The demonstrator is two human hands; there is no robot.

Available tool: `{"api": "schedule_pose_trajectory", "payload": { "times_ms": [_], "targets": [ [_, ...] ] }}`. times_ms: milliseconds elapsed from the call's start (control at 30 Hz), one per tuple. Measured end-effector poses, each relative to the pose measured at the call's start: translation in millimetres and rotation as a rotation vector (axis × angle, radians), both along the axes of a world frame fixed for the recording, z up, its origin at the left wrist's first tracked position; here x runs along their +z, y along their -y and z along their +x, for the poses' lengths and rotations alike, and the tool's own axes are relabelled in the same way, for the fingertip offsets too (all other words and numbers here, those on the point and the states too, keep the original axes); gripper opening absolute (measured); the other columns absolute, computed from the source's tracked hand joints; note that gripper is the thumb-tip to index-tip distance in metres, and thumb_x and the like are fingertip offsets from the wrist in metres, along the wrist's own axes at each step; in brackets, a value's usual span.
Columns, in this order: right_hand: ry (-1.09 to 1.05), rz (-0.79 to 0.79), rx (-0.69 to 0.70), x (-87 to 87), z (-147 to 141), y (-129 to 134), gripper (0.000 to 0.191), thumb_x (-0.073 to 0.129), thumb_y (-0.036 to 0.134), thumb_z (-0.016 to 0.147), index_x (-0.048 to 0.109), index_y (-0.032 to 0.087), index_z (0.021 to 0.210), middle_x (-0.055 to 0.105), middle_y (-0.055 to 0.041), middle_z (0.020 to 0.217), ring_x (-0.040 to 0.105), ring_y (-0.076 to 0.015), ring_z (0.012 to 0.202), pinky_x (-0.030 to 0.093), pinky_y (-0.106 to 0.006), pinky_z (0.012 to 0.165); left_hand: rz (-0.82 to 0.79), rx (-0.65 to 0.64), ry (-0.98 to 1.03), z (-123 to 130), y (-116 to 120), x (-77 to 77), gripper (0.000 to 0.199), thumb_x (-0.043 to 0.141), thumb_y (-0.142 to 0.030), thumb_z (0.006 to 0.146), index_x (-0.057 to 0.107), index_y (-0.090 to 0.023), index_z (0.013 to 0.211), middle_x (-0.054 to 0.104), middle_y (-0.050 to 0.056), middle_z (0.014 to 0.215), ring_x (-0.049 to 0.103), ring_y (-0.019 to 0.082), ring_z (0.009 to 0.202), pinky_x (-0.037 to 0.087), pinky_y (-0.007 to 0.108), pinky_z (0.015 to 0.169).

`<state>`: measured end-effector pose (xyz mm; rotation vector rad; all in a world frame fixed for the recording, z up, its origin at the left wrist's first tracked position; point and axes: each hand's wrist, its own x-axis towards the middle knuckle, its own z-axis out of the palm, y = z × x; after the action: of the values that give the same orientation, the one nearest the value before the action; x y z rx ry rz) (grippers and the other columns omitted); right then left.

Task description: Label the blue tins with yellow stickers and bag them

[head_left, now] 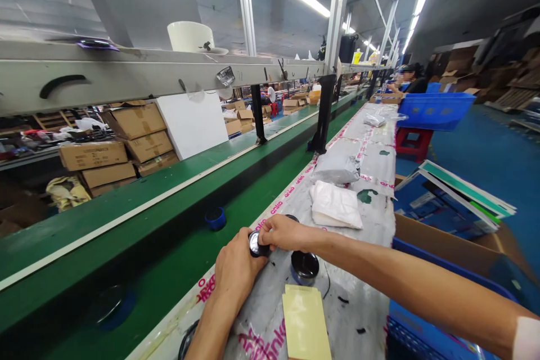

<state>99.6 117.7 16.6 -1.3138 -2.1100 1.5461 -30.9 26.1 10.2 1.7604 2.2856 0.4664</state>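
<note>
A small round black part with a shiny silver face [255,243] is held between both hands above the plastic-covered table. My left hand [237,263] wraps round its left side, fingers closed on it. From the right, my right hand [280,233] pinches its edge with thumb and fingers. Just right of my hands stands a round black and blue part [304,268], dark top upward. Another dark round object [292,218] is mostly hidden behind my right hand. A stack of yellow sheets [306,320] lies nearer to me.
Blue round parts [215,218] sit on the green conveyor [177,253] at left. A folded white cloth [336,205] and grey plastic bag [336,169] lie farther along the table. Right are a box of packages and a blue bin [436,111]. A person sits farther back.
</note>
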Motion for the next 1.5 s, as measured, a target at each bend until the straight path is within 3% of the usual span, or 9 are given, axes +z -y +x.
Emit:
{"api": "schedule_pose_trajectory", "payload": {
  "times_ms": [267,567,900,1033,1167,1300,1367,1433,1500],
  "targets": [
    [0.01,0.052,-0.04,-4.6,-2,3,0.007,0.066,0.015,0.077,0.066,0.017,0.071,0.055,0.0067,0.048,0.044,-0.0079,0.044,0.032,-0.019,0.045,0.006,-0.003,-0.035,1,1,-0.6,0.031,0.064,-0.028,0.077,0.058,-0.025,0.107,0.075,0.005,0.1,0.07,0.028,0.088,0.031,0.031,0.061],
    [-0.041,-0.013,-0.053,-11.7,-4,-2,0.013,0.07,0.022,0.079,0.061,0.019,0.069,0.058,0.0053,0.046,0.052,-0.0107,0.041,0.041,-0.018,0.039,0.011,0.004,-0.055,1,1,-2.9,0.029,0.065,-0.031,0.077,0.058,-0.024,0.105,0.075,0.007,0.102,0.07,0.028,0.089,0.031,0.031,0.062],
    [-0.097,-0.059,-0.05,-19.5,-7,-7,0.006,0.062,0.015,0.085,0.059,0.019,0.085,0.061,0.0055,0.051,0.062,-0.0125,0.042,0.045,-0.017,0.037,-0.016,-0.002,-0.058,2,3,2.7,0.032,0.064,-0.034,0.08,0.056,-0.025,0.11,0.076,0.007,0.1,0.07,0.03,0.091,0.034,0.031,0.063],
    [-0.121,-0.01,-0.036,-23.5,-7,-5,0.018,0.072,0.02,0.084,0.055,0.021,0.091,0.064,0.006,0.06,0.065,-0.0124,0.048,0.047,-0.016,0.039,-0.031,0.0,-0.066,3,3,4.3,0.028,0.063,-0.035,0.082,0.057,-0.025,0.108,0.076,0.006,0.094,0.071,0.029,0.087,0.035,0.031,0.062],
    [-0.069,0.049,-0.036,-12.5,-6,-6,0.005,0.061,0.015,0.09,0.059,0.019,0.093,0.059,0.0058,0.05,0.06,-0.0126,0.041,0.044,-0.018,0.04,-0.055,0.02,-0.103,0,0,2.6,0.037,0.068,-0.036,0.08,0.059,-0.023,0.113,0.077,0.008,0.096,0.072,0.031,0.09,0.038,0.032,0.063],
    [-0.083,0.212,-0.073,14.6,14,1,0.016,0.054,0.017,0.094,0.063,0.017,0.107,0.068,0.0006,0.069,0.065,-0.0141,0.054,0.045,-0.022,0.051,-0.071,0.002,-0.114,-4,-4,8.1,0.043,0.071,-0.036,0.079,0.061,-0.023,0.119,0.077,0.008,0.103,0.073,0.03,0.096,0.045,0.032,0.069],
    [-0.112,0.319,-0.079,24.9,35,15,0.015,0.055,0.021,0.095,0.065,0.019,0.106,0.07,-0.0012,0.083,0.067,-0.0146,0.071,0.045,-0.022,0.061,-0.042,-0.027,-0.118,-3,3,17.2,0.06,0.073,-0.037,0.079,0.055,-0.019,0.134,0.071,0.012,0.126,0.067,0.03,0.115,0.048,0.032,0.083],
    [-0.116,0.42,-0.038,28.7,61,34,0.013,0.057,0.024,0.095,0.067,0.019,0.101,0.071,-0.0014,0.086,0.065,-0.0153,0.079,0.042,-0.024,0.067,0.056,-0.029,-0.133,1,22,28.0,0.07,0.069,-0.04,0.084,0.044,-0.015,0.145,0.055,0.015,0.148,0.054,0.03,0.134,0.043,0.034,0.1],
    [-0.101,0.495,0.041,26.7,89,57,0.015,0.056,0.025,0.096,0.068,0.019,0.101,0.071,-0.001,0.084,0.063,-0.015,0.076,0.04,-0.025,0.067,0.199,0.039,-0.121,7,54,34.8,0.05,0.056,-0.049,0.093,0.054,-0.022,0.135,0.064,0.009,0.137,0.059,0.028,0.126,0.045,0.035,0.097]
  ]
}}
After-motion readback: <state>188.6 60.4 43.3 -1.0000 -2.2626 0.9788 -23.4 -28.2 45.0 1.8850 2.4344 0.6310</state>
